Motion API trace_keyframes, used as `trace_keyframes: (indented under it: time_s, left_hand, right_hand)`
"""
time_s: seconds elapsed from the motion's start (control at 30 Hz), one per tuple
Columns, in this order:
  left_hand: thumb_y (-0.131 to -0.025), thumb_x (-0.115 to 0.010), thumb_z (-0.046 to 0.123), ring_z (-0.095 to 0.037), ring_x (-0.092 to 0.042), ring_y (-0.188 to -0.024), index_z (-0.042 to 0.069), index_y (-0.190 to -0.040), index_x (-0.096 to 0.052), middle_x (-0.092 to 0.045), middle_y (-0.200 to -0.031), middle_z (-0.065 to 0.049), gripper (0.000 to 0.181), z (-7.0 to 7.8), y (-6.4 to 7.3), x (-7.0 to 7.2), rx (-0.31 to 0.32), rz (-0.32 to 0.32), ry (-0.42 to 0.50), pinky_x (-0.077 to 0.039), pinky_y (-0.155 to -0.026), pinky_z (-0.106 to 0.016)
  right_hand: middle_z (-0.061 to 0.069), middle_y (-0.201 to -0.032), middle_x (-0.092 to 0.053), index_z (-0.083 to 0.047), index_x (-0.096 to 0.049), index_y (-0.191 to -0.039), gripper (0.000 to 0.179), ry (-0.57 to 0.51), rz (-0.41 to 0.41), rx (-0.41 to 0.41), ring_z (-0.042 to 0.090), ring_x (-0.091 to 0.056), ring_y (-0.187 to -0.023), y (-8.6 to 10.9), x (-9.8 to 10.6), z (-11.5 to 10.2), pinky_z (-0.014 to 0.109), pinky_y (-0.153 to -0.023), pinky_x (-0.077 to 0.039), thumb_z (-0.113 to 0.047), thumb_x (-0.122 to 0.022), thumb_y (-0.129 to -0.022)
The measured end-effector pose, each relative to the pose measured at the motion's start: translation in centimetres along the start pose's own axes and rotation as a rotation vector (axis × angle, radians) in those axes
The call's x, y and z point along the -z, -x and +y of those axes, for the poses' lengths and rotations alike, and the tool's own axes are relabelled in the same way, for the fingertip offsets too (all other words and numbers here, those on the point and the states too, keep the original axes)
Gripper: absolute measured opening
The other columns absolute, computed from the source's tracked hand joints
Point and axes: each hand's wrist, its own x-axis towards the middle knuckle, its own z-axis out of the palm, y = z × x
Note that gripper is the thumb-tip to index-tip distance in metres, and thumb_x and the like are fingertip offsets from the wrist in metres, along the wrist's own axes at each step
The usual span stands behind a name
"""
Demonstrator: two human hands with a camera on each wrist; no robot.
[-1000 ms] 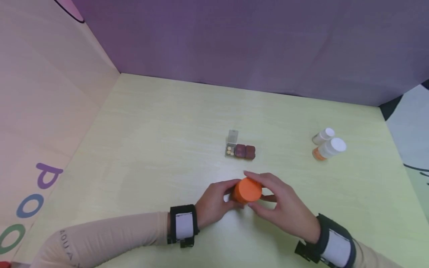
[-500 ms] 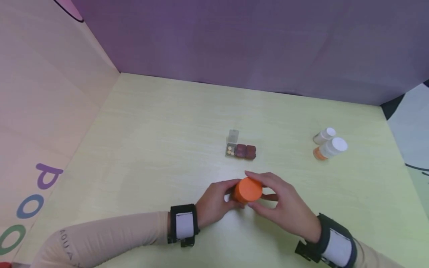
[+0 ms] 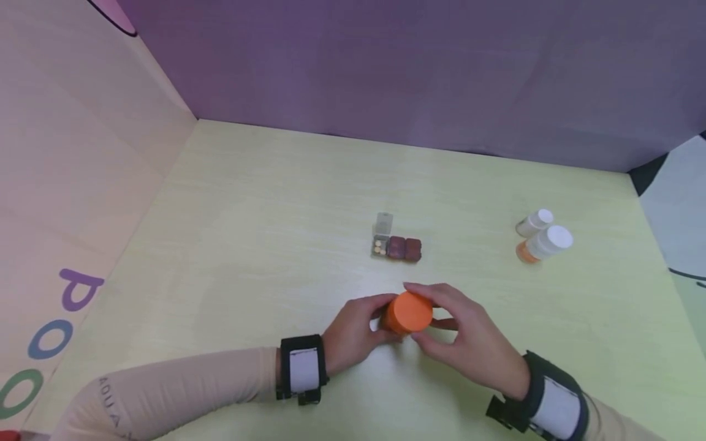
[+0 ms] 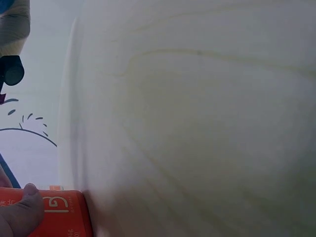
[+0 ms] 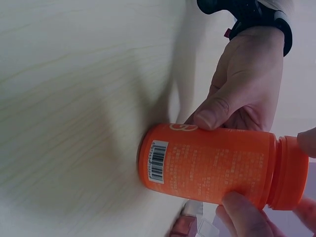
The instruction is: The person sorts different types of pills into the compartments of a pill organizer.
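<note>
An orange pill bottle (image 5: 212, 165), with printed text and a barcode on its side, stands upright on the table before me. My left hand (image 3: 350, 337) grips its body, thumb on one side and fingers on the other; the thumb (image 4: 29, 212) also shows in the left wrist view. My right hand (image 3: 469, 337) holds the round orange cap (image 3: 412, 312) between thumb and fingers. In the right wrist view the cap sits on the neck, a narrow groove below it. Just beyond the hands lies a small pill case (image 3: 396, 247), its clear left compartment open with several pale pills inside.
Two white-capped bottles stand close together at the right: a small one (image 3: 534, 223) and a larger one with an orange lower part (image 3: 545, 244). A purple wall (image 3: 386, 73) rises at the table's back edge, and a pale lettered panel (image 3: 83, 184) borders the left.
</note>
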Motion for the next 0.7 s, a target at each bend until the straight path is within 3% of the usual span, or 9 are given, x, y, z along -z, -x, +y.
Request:
trace_keyframes:
  time_s: [0.1, 0.2, 0.33, 0.43, 0.57, 0.7]
  left_hand:
    - [-0.087, -0.080, 0.007, -0.014, -0.057, -0.130, 0.012, -0.141, -0.059, -0.063, -0.140, 0.000, 0.058, 0.07, -0.03, 0.04, 0.006, 0.001, -0.001, -0.044, -0.110, -0.036]
    - [-0.087, -0.080, 0.006, -0.014, -0.057, -0.130, 0.012, -0.141, -0.059, -0.063, -0.140, 0.000, 0.058, 0.10, -0.09, 0.04, 0.006, 0.002, -0.001, -0.044, -0.110, -0.036]
    - [-0.087, -0.081, 0.007, -0.013, -0.056, -0.131, 0.012, -0.142, -0.058, -0.062, -0.141, 0.000, 0.060, 0.07, -0.13, 0.02, 0.005, 0.002, 0.007, -0.044, -0.110, -0.037]
    - [-0.086, -0.081, 0.008, -0.013, -0.056, -0.131, 0.012, -0.142, -0.058, -0.062, -0.140, 0.000, 0.061, 0.07, -0.07, 0.02, 0.007, 0.006, 0.009, -0.044, -0.110, -0.037]
    - [-0.086, -0.081, 0.007, -0.014, -0.057, -0.130, 0.011, -0.141, -0.059, -0.063, -0.139, -0.001, 0.059, 0.04, -0.01, -0.01, 0.007, 0.016, 0.005, -0.045, -0.109, -0.036]
    - [-0.087, -0.080, 0.006, -0.015, -0.058, -0.129, 0.010, -0.140, -0.059, -0.063, -0.140, -0.002, 0.058, -0.03, -0.06, -0.03, 0.003, 0.017, -0.003, -0.045, -0.109, -0.036]
  right_hand:
    - [-0.001, -0.126, -0.064, -0.016, -0.058, -0.138, 0.062, -0.005, 0.006, -0.027, 0.020, -0.063, -0.107, -0.04, -0.04, -0.04, 0.036, -0.077, -0.062, -0.009, -0.085, -0.083]
    - [0.003, -0.130, -0.064, -0.015, -0.054, -0.142, 0.068, -0.006, 0.011, -0.046, 0.023, -0.063, -0.108, -0.06, -0.04, -0.14, 0.037, -0.077, -0.062, -0.017, -0.087, -0.082]
    - [0.006, -0.131, -0.063, -0.018, -0.047, -0.152, 0.081, 0.006, 0.005, -0.017, 0.024, -0.063, -0.109, -0.03, 0.00, -0.17, 0.035, -0.076, -0.062, -0.010, -0.087, -0.081]
    - [0.003, -0.128, -0.064, -0.019, -0.051, -0.149, 0.078, 0.005, 0.002, 0.013, 0.022, -0.063, -0.110, -0.03, -0.03, -0.09, 0.034, -0.077, -0.062, -0.001, -0.084, -0.080]
    - [0.000, -0.127, -0.064, -0.017, -0.057, -0.139, 0.064, 0.003, 0.010, -0.012, 0.021, -0.063, -0.109, -0.12, -0.09, -0.10, 0.035, -0.077, -0.062, -0.010, -0.085, -0.082]
    - [0.002, -0.129, -0.063, -0.017, -0.050, -0.147, 0.076, 0.024, 0.006, -0.052, 0.023, -0.064, -0.108, -0.17, 0.00, -0.25, 0.036, -0.079, -0.061, -0.018, -0.088, -0.081]
